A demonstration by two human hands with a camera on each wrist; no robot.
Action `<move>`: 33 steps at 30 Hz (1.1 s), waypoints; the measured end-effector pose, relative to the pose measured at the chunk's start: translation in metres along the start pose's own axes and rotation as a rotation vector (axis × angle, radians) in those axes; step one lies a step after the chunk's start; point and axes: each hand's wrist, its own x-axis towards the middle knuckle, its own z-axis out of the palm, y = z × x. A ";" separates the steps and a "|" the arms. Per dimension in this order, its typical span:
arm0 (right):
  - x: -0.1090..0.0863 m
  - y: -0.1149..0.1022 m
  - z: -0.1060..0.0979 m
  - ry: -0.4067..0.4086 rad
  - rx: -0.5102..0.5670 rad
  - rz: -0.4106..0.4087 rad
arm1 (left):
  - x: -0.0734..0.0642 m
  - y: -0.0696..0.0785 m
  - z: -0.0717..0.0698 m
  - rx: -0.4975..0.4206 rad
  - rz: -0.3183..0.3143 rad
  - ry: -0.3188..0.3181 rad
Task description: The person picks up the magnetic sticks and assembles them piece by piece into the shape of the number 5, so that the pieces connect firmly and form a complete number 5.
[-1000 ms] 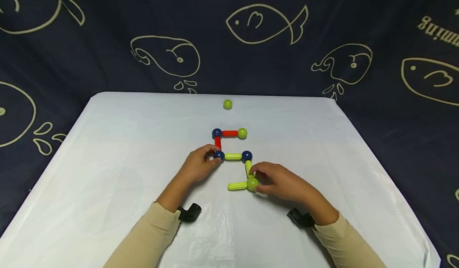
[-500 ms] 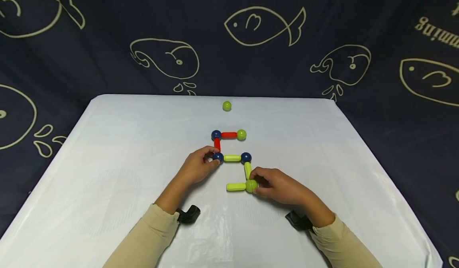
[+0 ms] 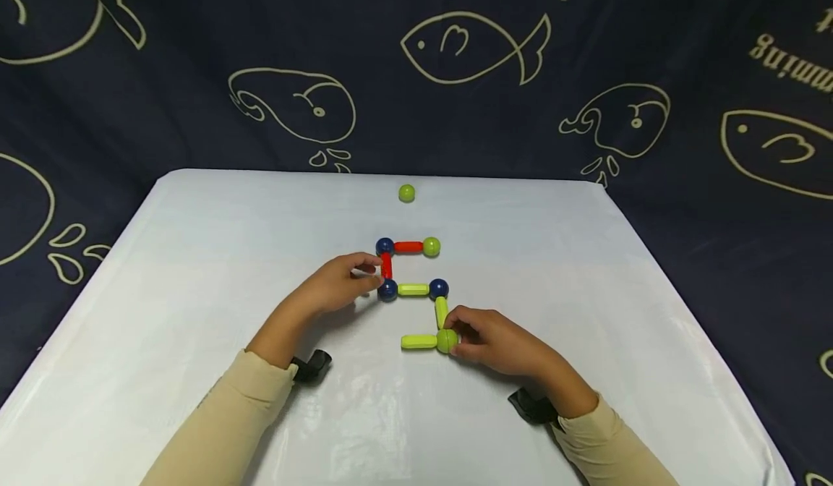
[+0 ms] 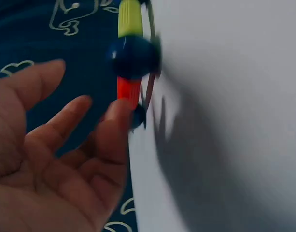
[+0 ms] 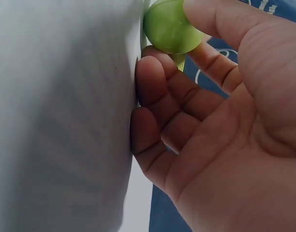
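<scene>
Balls and rods lie joined in an S-like zigzag on the table. My right hand [image 3: 500, 341] pinches the green ball [image 3: 445, 340] at its near right corner; in the right wrist view the thumb and fingers are on that green ball [image 5: 168, 29]. Two yellow-green rods meet there, one of them the left-pointing rod [image 3: 419, 342]. My left hand [image 3: 340, 283] has its fingers parted beside the left blue ball [image 3: 387, 290] and the upright red rod [image 3: 387, 265]. In the left wrist view, one fingertip overlaps the red rod [image 4: 128, 89], below the blue ball [image 4: 134, 57].
Another red rod [image 3: 408, 246] links the far blue ball [image 3: 385, 246] to a green ball [image 3: 432, 246]. A loose green ball [image 3: 406, 193] lies near the back edge of the white table [image 3: 553, 254]. Behind hangs a dark cloth [image 3: 390, 139] printed with fish.
My left hand has let go of the left blue ball and drawn back a little to the left, its fingers parted. My right hand has closed in on the near green ball.
</scene>
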 end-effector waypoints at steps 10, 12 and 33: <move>-0.004 0.002 0.002 0.022 0.002 0.034 | 0.076 0.025 -0.036 0.218 0.116 0.161; -0.004 0.003 0.002 0.023 0.007 0.023 | 0.092 0.028 -0.038 0.263 0.126 0.153; 0.001 0.005 0.003 0.015 0.010 -0.008 | 0.190 0.015 -0.032 0.279 0.021 0.138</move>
